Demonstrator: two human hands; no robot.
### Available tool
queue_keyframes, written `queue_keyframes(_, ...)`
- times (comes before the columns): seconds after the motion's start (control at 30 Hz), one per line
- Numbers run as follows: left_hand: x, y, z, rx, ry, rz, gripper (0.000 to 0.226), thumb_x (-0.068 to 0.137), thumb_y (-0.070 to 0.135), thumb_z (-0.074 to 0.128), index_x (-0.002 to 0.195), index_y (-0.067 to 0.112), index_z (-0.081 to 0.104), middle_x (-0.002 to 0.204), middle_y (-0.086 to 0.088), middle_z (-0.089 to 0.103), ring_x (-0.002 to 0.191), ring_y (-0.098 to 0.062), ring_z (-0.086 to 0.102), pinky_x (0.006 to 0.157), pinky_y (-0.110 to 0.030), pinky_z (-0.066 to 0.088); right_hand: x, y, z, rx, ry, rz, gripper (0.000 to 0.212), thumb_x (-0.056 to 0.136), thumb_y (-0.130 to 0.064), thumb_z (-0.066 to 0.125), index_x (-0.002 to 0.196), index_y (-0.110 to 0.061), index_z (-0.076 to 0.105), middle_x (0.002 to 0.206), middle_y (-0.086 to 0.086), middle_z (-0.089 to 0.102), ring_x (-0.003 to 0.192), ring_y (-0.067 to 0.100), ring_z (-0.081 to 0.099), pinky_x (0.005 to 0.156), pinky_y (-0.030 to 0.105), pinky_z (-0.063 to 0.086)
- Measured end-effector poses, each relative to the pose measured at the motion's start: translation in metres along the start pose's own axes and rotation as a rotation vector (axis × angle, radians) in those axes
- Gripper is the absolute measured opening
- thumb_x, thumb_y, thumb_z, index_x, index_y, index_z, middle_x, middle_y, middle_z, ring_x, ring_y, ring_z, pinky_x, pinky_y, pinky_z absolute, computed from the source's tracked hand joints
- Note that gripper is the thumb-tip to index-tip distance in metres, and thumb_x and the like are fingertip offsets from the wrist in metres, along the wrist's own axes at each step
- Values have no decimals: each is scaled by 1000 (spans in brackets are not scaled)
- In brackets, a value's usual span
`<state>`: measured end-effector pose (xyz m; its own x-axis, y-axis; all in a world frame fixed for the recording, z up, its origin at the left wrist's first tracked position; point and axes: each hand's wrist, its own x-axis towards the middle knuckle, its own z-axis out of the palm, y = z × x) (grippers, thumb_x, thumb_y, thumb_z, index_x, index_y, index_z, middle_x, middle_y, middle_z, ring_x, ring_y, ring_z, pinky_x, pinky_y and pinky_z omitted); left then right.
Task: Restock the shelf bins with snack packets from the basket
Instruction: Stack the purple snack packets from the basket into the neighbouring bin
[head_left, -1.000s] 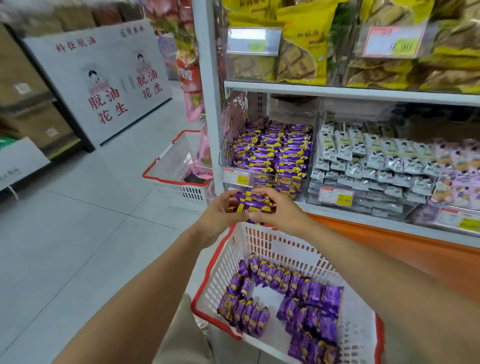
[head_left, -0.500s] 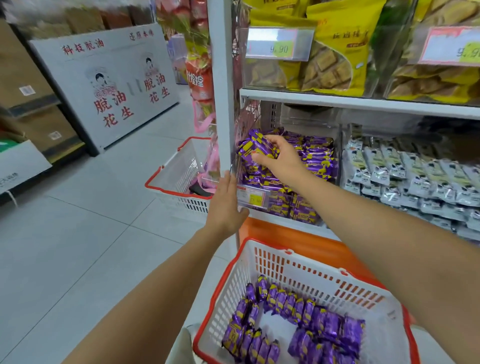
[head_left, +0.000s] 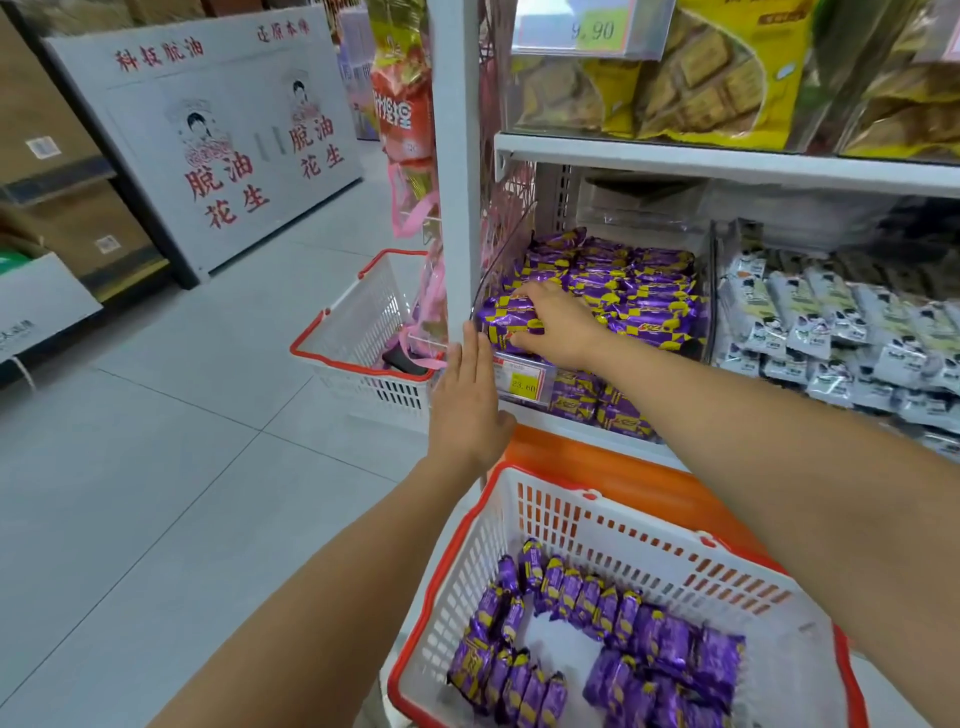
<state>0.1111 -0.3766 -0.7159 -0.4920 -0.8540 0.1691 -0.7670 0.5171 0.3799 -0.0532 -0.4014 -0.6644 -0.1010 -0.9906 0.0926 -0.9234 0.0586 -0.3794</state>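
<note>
A clear shelf bin (head_left: 506, 249) holds many purple-and-yellow snack packets (head_left: 639, 291). My right hand (head_left: 558, 325) reaches into its front left corner and grips a small stack of those packets (head_left: 506, 319), setting them on the pile. My left hand (head_left: 467, 400) is flat with straight fingers against the bin's front left edge, beside the price tag (head_left: 522, 382). Below, a white basket with a red rim (head_left: 649, 530) holds several rows of the same purple packets (head_left: 597, 649).
A second white basket with a red rim (head_left: 363, 332) stands on the tiled floor left of the shelf post (head_left: 454, 156). A neighbouring bin holds grey-white packets (head_left: 831, 322). Yellow bags (head_left: 717, 73) fill the shelf above. A grey sign board (head_left: 208, 130) stands at the far left.
My right hand has carried the stack of packets from above the basket up into the bin and lowered it to the front left. My left hand let go and moved to the bin's edge.
</note>
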Motion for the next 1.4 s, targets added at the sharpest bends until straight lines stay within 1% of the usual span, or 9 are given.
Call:
queue_keyframes(0.23,-1,-2,6,-47,32,-1,94,84,7,57,154,10,-6,161,-3,-18,150,-23,-8,122,-39,13,8,2,6,-41,156,89,67,79,-46,74,139,-27,51,142,6,32,131,26,26,107,39,30)
queue_keyframes(0.33,0,-2,10,-60,55,7,96,81,6,58,154,9,-4,161,-4,-16,150,-24,-5,121,-40,15,10,2,10,-104,69,119,70,86,-48,67,147,-28,39,161,5,12,148,25,7,117,47,16)
queue_keyframes(0.47,0,-4,14,-59,75,24,97,78,2,58,154,7,-3,162,-6,-14,150,-25,-4,121,-40,14,13,2,16,-244,-50,115,75,96,-51,49,155,-23,14,163,6,-4,150,24,-5,120,50,4)
queue_keyframes(0.77,1,-5,10,-33,26,12,96,82,7,58,154,9,-6,161,-5,-17,150,-23,-6,121,-41,16,15,2,13,-262,-167,131,79,97,-57,40,156,-22,0,162,6,-13,149,24,-10,120,49,-1)
queue_keyframes(0.93,-6,-2,-4,-22,25,7,87,88,11,58,154,8,2,163,-9,-5,150,-25,3,120,-40,17,-7,0,-6,71,98,42,75,93,-49,56,153,-19,24,162,7,14,148,26,15,119,48,16)
queue_keyframes(1.03,-22,4,-4,-78,135,-3,74,82,7,61,148,4,29,149,-22,32,137,-37,32,110,-42,34,-42,-5,-15,244,309,-104,43,93,-32,59,133,-17,55,132,4,55,118,19,53,98,43,45)
queue_keyframes(1.13,-44,7,12,-87,182,39,53,77,5,62,128,4,53,120,-18,52,111,-38,51,87,-44,45,-91,-8,-11,356,405,-171,19,90,-20,58,105,-16,69,87,-9,62,70,1,53,67,27,47)
queue_keyframes(1.27,-80,11,45,-32,-120,-6,32,87,14,56,119,12,61,116,-12,58,109,-32,52,85,-39,44,-154,11,22,384,325,-117,14,90,-12,59,91,-16,73,62,-27,50,57,-8,52,54,9,32)
queue_keyframes(1.4,-111,9,92,77,-466,-25,32,88,21,55,119,13,62,119,-14,61,114,-32,54,91,-34,43,-203,62,81,308,72,77,16,92,-14,57,89,-17,72,60,-16,56,53,-1,47,55,25,37)
